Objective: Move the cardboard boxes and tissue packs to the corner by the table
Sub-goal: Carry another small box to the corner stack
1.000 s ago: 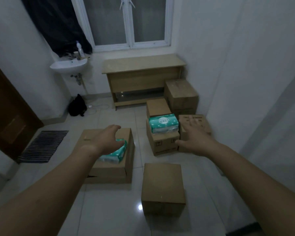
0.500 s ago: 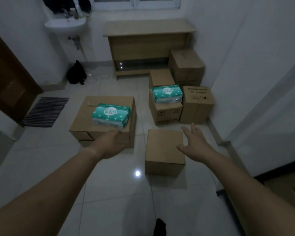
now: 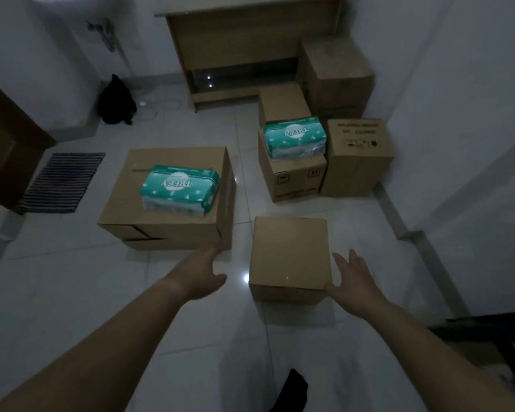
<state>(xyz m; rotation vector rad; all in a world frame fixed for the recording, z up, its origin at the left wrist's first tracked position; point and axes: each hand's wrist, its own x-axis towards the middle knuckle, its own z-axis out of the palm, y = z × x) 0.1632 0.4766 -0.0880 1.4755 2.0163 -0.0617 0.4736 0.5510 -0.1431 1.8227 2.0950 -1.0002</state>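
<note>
A small cardboard box (image 3: 290,257) stands on the white floor just in front of me. My left hand (image 3: 201,275) is open to its left, a short gap away. My right hand (image 3: 353,282) is open at its right near corner, fingers spread, close to or touching the box's side. A large flat box (image 3: 173,215) to the left carries a green tissue pack (image 3: 180,190). By the wall, a second tissue pack (image 3: 295,136) lies on a medium box (image 3: 295,178), with several more boxes (image 3: 357,157) beside the wooden table (image 3: 250,43).
A black bag (image 3: 115,99) and a cable lie by the far wall under the sink. A striped mat (image 3: 61,181) lies before the brown door (image 3: 3,144) at left. The white wall (image 3: 458,114) closes off the right side. A dark foot (image 3: 292,391) shows at the bottom.
The view has tilted down and come closer to the small box. Both hands have dropped from above the far boxes to either side of the small box.
</note>
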